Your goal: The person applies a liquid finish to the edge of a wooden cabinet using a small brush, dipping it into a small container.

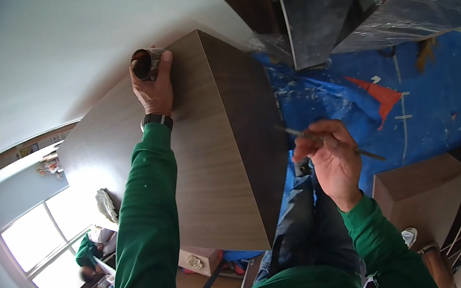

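My left hand (154,89) reaches out over the wood-grain cabinet (198,149), its fingers closed round a short, dark, open-ended cylinder (142,65). That cylinder rests on or just above the cabinet's far end, close to the white wall; its contents cannot be made out. My right hand (334,151) is off the cabinet's right side, above the blue floor sheet. Between its thumb and fingers it pinches a thin, slender tool (370,153) with a pale narrow tip pointing toward the cabinet. The tool's middle is hidden by the fingers, and its kind is unclear.
Blue sheeting (437,103) covers the floor at right, with an orange-red piece (380,97) on it. A plastic-wrapped dark panel (311,8) stands at the far right. Brown cabinet units (418,192) sit at lower right. Another person in green (90,248) is by the window (32,235).
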Tool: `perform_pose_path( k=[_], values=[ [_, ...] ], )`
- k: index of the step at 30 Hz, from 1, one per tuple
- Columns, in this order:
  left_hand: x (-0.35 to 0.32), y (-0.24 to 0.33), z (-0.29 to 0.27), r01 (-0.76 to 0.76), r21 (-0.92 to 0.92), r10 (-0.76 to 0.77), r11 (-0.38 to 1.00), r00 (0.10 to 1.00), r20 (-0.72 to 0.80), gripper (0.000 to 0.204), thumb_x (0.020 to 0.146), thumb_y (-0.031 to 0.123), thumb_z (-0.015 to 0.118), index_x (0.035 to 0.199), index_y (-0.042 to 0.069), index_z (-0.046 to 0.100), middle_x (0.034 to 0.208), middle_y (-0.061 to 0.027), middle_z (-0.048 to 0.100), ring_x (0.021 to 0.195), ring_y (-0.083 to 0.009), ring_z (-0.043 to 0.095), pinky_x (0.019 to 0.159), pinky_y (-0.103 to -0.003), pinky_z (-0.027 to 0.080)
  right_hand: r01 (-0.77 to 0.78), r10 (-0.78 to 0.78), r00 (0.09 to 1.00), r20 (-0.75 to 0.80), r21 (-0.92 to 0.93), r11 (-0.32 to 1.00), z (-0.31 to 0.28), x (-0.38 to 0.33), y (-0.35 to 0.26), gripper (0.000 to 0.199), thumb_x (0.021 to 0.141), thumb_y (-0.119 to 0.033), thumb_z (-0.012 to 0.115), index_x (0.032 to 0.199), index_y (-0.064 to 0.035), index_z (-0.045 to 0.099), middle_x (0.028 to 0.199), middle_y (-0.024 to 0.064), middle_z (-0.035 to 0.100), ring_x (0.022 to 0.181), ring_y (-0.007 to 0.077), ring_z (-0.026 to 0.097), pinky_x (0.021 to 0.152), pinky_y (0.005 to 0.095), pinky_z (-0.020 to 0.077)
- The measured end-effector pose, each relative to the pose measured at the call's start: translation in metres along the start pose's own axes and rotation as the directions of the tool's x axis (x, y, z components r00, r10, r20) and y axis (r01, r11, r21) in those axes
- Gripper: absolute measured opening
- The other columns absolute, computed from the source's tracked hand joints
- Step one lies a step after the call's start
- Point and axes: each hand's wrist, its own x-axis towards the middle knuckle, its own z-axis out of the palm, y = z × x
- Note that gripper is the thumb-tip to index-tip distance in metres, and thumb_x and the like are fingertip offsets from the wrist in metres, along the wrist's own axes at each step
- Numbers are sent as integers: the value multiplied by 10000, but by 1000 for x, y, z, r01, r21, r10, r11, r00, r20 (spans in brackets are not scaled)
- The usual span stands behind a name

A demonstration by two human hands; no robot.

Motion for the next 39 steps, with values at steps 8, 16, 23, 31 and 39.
perform_pose_path(
  k=[8, 16, 23, 31, 39],
  values=[
    [0, -4, 2, -48, 148, 45, 988, 999, 26, 390, 854, 245, 828, 1106, 42, 610, 1017, -44, 642, 885, -146, 617, 805, -304, 522, -14, 26, 996, -83, 145, 989, -10, 94, 85, 149, 976, -94, 625, 1080, 12, 613, 1012, 193, 709, 935, 286, 723, 882, 437, 596],
    [0, -3, 4, -34, 213, 3, 977, 989, 145, 339, 920, 273, 725, 1138, 51, 591, 1073, -60, 621, 986, -182, 569, 933, -343, 447, -22, 56, 986, -156, 212, 977, 5, 115, 114, 143, 951, -24, 626, 1080, 37, 623, 1041, 181, 704, 1000, 280, 712, 946, 384, 568],
    [2, -5, -1, 44, 141, -65, 989, 987, 149, 515, 829, 283, 833, 1193, 48, 554, 1098, -60, 599, 1016, -186, 567, 939, -348, 454, -60, 80, 985, -154, 130, 990, 15, 116, 114, 134, 940, -22, 671, 1060, 33, 643, 1107, 201, 705, 1010, 243, 710, 963, 331, 554],
    [1, -12, -5, 69, 165, -96, 984, 983, 159, 545, 838, 317, 819, 1218, 52, 533, 1109, -64, 574, 1021, -188, 550, 939, -360, 453, -44, 61, 987, -151, 111, 993, 16, 118, 117, 121, 945, -22, 670, 1050, 33, 645, 1124, 220, 702, 1016, 240, 709, 954, 331, 561],
    [1, -4, 0, 85, 157, -113, 984, 978, 175, 545, 840, 309, 810, 1223, 44, 527, 1118, -74, 568, 1035, -197, 547, 942, -361, 453, -31, 49, 989, -141, 125, 992, 16, 117, 120, 126, 946, -12, 669, 1057, 41, 642, 1121, 223, 701, 1030, 231, 705, 959, 317, 562]
  ],
)
